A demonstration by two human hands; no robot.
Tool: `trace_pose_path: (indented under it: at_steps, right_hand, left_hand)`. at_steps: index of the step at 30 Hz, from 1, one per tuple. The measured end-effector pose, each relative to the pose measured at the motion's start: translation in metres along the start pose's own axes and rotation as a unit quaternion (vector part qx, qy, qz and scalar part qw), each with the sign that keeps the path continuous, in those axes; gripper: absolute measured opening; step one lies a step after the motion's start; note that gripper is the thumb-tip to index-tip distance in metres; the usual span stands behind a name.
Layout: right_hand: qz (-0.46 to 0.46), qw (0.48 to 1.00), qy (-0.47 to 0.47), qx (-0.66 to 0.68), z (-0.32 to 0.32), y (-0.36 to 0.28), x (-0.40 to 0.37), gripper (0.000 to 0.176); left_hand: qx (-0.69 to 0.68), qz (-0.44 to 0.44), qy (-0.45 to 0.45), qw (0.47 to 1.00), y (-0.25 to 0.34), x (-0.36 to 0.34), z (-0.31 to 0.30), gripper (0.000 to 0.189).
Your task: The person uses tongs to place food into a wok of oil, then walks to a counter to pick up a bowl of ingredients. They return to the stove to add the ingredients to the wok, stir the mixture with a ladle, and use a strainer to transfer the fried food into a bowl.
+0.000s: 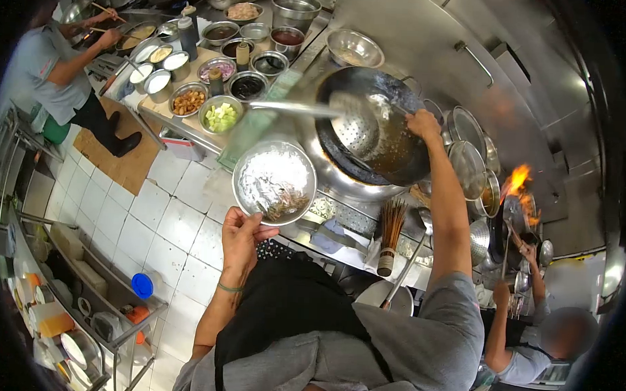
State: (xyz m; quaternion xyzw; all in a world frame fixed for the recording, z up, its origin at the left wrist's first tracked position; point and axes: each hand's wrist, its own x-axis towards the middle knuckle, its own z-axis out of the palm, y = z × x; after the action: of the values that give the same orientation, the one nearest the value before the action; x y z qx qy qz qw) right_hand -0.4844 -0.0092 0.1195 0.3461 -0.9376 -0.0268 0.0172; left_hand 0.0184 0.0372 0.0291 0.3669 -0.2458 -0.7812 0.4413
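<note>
While the left hand (241, 236) grips a bowl (274, 177) and the right hand (424, 123) clasps the wok (392, 151) rim, pots (221, 116) crowd the steel counter (184, 130) beside a white-tiled floor (181, 225).

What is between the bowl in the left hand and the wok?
In the head view, only the steel burner ring under the wok lies between it and the bowl that the left hand holds.

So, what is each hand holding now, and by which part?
The left hand holds the metal bowl by its near rim, fingers under the edge. The right hand grips the tilted wok at its rim.
</note>
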Motion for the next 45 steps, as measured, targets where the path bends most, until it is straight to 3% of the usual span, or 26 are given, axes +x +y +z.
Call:
trace_pose_path:
  at_steps: [3, 5, 6, 9, 12, 15, 17, 22, 25, 29, 32, 38, 45]
  right_hand:
    - [0.023, 0.996, 0.091, 0.011, -0.014, 0.006, -0.026, 0.05]
    - [-0.083, 0.973, 0.207, 0.067, -0.023, 0.019, -0.061, 0.048]
    - [-0.138, 0.963, 0.177, 0.146, -0.045, 0.009, -0.095, 0.044]
    - [-0.15, 0.948, 0.066, 0.272, -0.084, -0.031, -0.191, 0.034]
    - [-0.271, 0.929, 0.04, 0.25, -0.087, -0.061, -0.244, 0.032]
    - [-0.296, 0.93, -0.001, 0.22, -0.083, -0.094, -0.273, 0.029]
    - [-0.295, 0.935, 0.006, 0.195, -0.077, -0.112, -0.288, 0.029]
    - [-0.263, 0.945, -0.036, 0.192, -0.061, -0.121, -0.286, 0.032]
    - [-0.26, 0.93, -0.108, 0.236, -0.067, -0.13, -0.283, 0.028]
    - [-0.231, 0.936, -0.172, 0.201, -0.054, -0.134, -0.273, 0.035]
    - [-0.237, 0.934, -0.134, 0.231, -0.055, -0.133, -0.277, 0.033]
    - [-0.154, 0.942, -0.059, 0.291, -0.063, -0.12, -0.284, 0.029]
    - [-0.173, 0.938, -0.05, 0.295, -0.054, -0.099, -0.274, 0.033]
  left_hand:
    - [0.021, 0.002, 0.008, 1.0, 0.011, 0.001, -0.002, 0.013]
    - [0.019, 0.005, -0.003, 1.0, 0.012, 0.011, -0.007, 0.014]
    - [0.02, 0.005, -0.004, 1.0, 0.014, 0.015, -0.012, 0.014]
    - [-0.008, -0.008, -0.024, 1.0, 0.019, 0.03, -0.019, 0.014]
    - [-0.002, -0.001, -0.044, 0.999, 0.025, 0.043, -0.023, 0.016]
    - [0.012, 0.012, -0.071, 0.997, 0.026, 0.054, -0.028, 0.018]
    - [0.025, 0.019, -0.106, 0.994, 0.026, 0.059, -0.037, 0.011]
    - [0.047, 0.013, -0.146, 0.988, 0.036, 0.066, -0.04, 0.014]
    - [0.064, 0.021, -0.178, 0.982, 0.035, 0.068, -0.039, 0.013]
    - [0.081, 0.022, -0.217, 0.972, 0.034, 0.073, -0.04, 0.01]
    - [0.061, 0.015, -0.218, 0.974, 0.033, 0.08, -0.037, 0.009]
    - [0.019, -0.058, -0.174, 0.983, 0.035, 0.092, -0.027, 0.009]
    - [0.018, -0.049, -0.168, 0.984, 0.025, 0.096, -0.014, 0.007]
